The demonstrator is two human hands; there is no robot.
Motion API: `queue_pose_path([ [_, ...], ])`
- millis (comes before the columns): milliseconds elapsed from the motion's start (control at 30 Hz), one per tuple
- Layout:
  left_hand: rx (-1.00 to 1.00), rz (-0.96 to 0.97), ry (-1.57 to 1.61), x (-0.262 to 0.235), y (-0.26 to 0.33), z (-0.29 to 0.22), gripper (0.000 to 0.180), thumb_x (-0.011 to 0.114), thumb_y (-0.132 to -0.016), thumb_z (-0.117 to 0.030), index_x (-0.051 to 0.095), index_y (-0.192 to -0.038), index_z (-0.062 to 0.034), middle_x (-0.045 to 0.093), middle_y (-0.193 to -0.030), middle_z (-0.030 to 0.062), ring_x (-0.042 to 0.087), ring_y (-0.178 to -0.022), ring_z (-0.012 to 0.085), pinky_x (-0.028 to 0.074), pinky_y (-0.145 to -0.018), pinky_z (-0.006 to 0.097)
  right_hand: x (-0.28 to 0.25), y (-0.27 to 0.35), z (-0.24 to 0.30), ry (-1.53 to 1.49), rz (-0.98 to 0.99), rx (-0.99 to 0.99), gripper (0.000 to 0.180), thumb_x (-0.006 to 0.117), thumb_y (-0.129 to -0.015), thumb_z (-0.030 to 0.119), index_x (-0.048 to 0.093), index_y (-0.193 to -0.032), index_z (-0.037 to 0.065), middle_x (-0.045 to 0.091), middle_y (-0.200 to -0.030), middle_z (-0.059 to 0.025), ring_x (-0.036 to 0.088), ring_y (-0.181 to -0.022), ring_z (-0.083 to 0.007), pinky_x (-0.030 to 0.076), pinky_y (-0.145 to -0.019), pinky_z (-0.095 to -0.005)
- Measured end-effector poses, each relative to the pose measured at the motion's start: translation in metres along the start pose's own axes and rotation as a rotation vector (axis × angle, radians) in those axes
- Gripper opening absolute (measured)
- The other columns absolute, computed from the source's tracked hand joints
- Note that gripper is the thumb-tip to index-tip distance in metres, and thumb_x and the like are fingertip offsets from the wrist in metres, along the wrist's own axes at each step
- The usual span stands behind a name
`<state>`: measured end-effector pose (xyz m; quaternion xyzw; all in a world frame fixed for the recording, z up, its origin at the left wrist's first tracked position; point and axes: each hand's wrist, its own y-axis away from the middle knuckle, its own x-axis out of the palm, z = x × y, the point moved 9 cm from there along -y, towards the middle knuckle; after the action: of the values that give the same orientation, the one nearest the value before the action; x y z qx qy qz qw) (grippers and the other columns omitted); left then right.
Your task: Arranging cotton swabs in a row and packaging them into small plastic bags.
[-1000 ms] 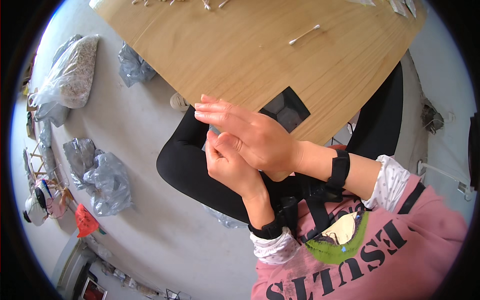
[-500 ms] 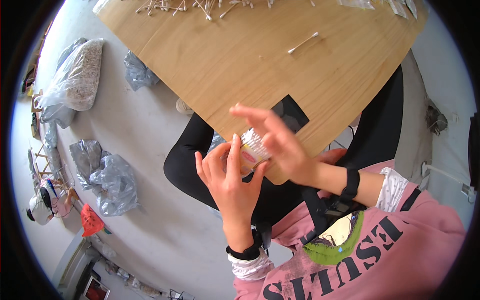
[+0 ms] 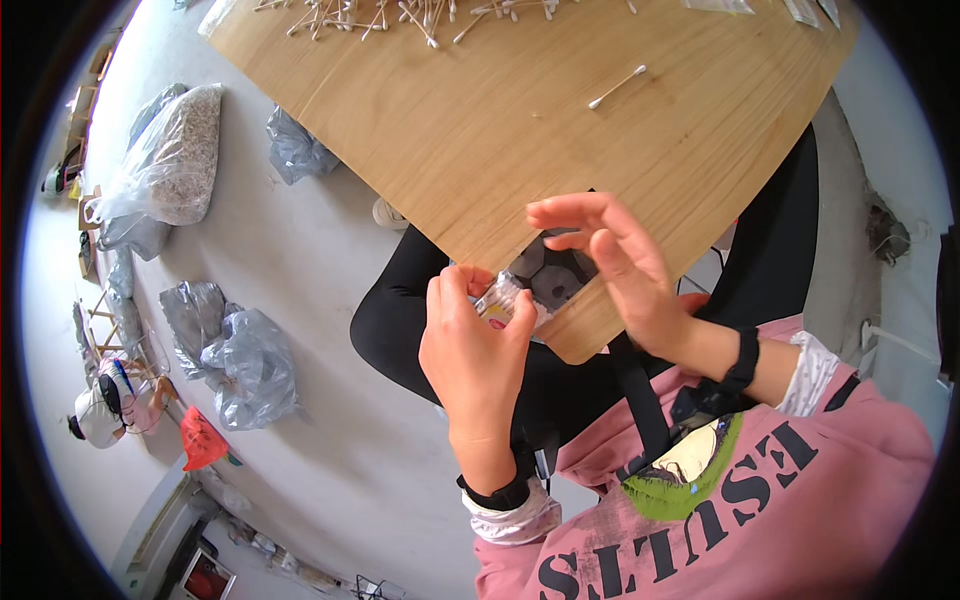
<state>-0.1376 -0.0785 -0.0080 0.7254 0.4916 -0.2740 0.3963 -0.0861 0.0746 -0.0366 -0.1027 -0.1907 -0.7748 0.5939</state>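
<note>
Over the lap, just off the table [image 3: 480, 130] corner, the left hand [image 3: 475, 350] pinches a small clear packet [image 3: 503, 300], crinkled, with a coloured patch; the right hand [image 3: 610, 260] hovers beside it, fingers spread; one swab [image 3: 617, 87] lies alone; more swabs [image 3: 400, 15] heap at the far edge.

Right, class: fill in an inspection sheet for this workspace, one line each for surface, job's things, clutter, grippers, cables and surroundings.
Surface: light wooden table, its corner over the person's lap.
Job's things: small clear plastic packet pinched in the left hand; heap of white-tipped cotton swabs at the far edge; one loose cotton swab.
Clutter: dark square object at the table corner, partly hidden.
Grippers: left hand closed on the packet; right hand open, fingers spread, just above it.
Cables: nothing seen.
Surroundings: grey floor; filled clear plastic sacks; crumpled grey bags; another person crouching far left.
</note>
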Motion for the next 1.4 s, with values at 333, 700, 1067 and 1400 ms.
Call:
queue_pose_path([
  [333,-0.205,-0.107,0.777,-0.039,0.059,0.02,0.025,0.079,-0.084,-0.002,0.064,-0.103,0.0038,0.067,-0.094,0.0068,0.065,-0.087,0.0124,0.053,-0.075,0.026,0.009,0.045,0.027,-0.073,0.388,0.495,0.048,0.052,-0.105,0.026,0.038,-0.146,0.004,0.054,-0.135,-0.0114,0.066,-0.094,-0.0127,0.054,-0.076,-0.0259],
  [700,0.073,0.049,1.089,0.049,0.023,-0.083,0.021,0.069,-0.091,0.002,0.069,-0.112,0.0041,0.071,-0.106,0.0144,0.067,-0.084,0.0142,0.053,-0.064,0.023,-0.054,0.001,0.068,0.304,0.428,0.249,0.042,0.049,-0.107,0.025,0.054,-0.141,0.001,0.064,-0.127,-0.0085,0.06,-0.115,-0.0145,0.049,-0.097,-0.0289],
  [1067,0.025,0.039,1.133,0.071,0.012,-0.085,0.017,0.07,-0.09,0.004,0.071,-0.106,0.0061,0.071,-0.105,0.0145,0.07,-0.094,0.0176,0.06,-0.079,0.028,-0.075,-0.004,0.044,0.059,0.272,0.36,0.034,0.064,-0.098,0.016,0.066,-0.128,0.001,0.071,-0.118,-0.0111,0.064,-0.112,-0.015,0.049,-0.099,-0.0307],
  [1400,-0.018,0.133,1.294,0.081,0.007,-0.072,0.022,0.061,-0.097,-0.004,0.069,-0.112,0.0103,0.07,-0.11,0.022,0.072,-0.091,0.0253,0.063,-0.077,0.033,-0.078,-0.011,0.044,0.152,0.271,0.364,0.032,0.063,-0.099,0.014,0.066,-0.126,-0.001,0.072,-0.114,-0.0105,0.065,-0.107,-0.0132,0.052,-0.094,-0.0279],
])
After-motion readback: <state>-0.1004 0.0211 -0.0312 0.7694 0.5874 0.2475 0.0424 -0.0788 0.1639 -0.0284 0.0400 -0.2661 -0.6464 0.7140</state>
